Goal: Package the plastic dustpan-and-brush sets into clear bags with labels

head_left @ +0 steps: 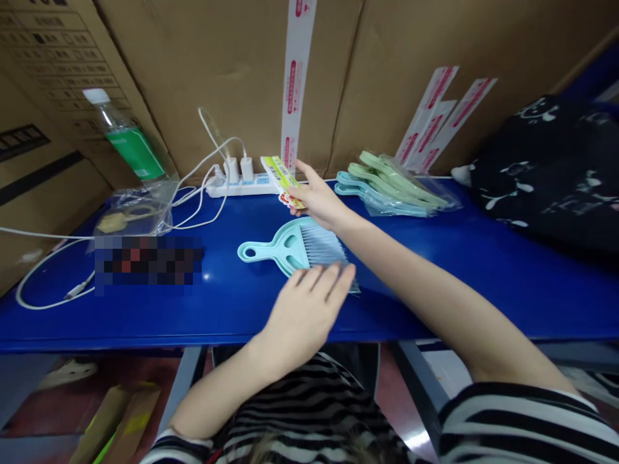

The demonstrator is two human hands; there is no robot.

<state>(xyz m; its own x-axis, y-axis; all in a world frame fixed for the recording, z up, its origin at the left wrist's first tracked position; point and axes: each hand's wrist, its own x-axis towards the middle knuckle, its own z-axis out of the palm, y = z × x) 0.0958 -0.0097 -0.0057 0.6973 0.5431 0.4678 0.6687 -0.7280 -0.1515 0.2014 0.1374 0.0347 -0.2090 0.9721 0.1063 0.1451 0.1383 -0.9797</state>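
Observation:
A light-blue mini dustpan and brush set lies on the blue table, its handle pointing left and its grey-blue bristles to the right. My left hand is over the near side of the bristles, palm down with the fingers stretched and slightly apart. Whether those fingertips touch the bristles I cannot tell. Beyond the set, my right hand pinches a yellow-and-white printed card between thumb and fingers, raised above the table.
Bagged green and blue handled pieces lie at the back right, near a black patterned bag. A power strip with chargers and white cables runs along the cardboard wall. A bottle and a plastic bag stand left.

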